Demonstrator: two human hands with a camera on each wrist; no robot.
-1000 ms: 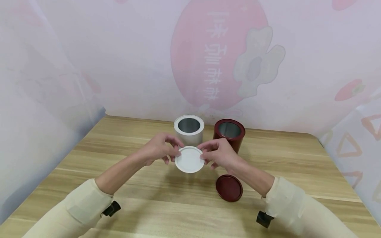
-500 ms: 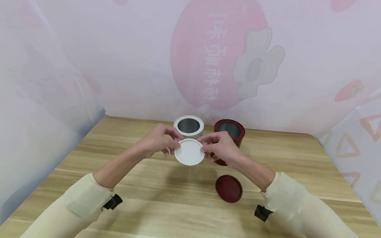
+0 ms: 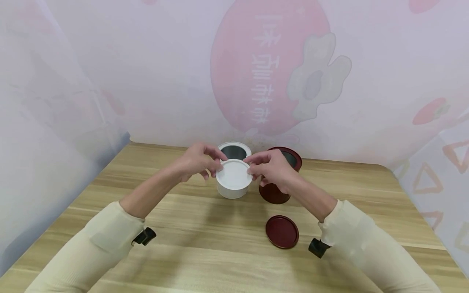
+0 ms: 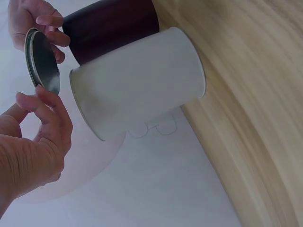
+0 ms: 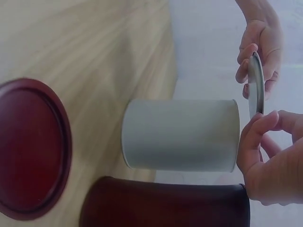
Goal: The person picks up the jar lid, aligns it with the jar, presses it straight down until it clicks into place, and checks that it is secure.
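The left hand (image 3: pixel 196 162) comes in from the left side of the wooden table (image 3: pixel 110 195) with its fingers curled and its fingertips pinching the left rim of the white lid (image 3: pixel 233 174); in the left wrist view its thumb and forefinger (image 4: pixel 49 101) sit on the lid's edge (image 4: pixel 41 61), so the flat top stays free and the disc can be kept level. The lid hangs just above the mouth of the white tin (image 3: pixel 231 188), not yet seated: both wrist views show a gap between the lid (image 5: pixel 255 85) and the tin's open end (image 5: pixel 182 135), and in the head view part of the dark opening shows behind the lid, so it looks slightly short of centred. The tin stands upright on the table, which leaves its mouth facing up to the lid held flat over it. The right hand (image 3: pixel 272 171) mirrors the left, fingers bent and pinching the opposite rim, so the lid is carried from two sides and, by my judgement, is less likely to tip. Just beside the white tin on the right stands the dark red tin (image 3: pixel 280 179), also upright and open; whether the two tins touch cannot be told. Its dark red lid (image 3: pixel 281 231) lies flat on the table nearer the person, well apart from both hands and below the right forearm, out of the way of the hands.
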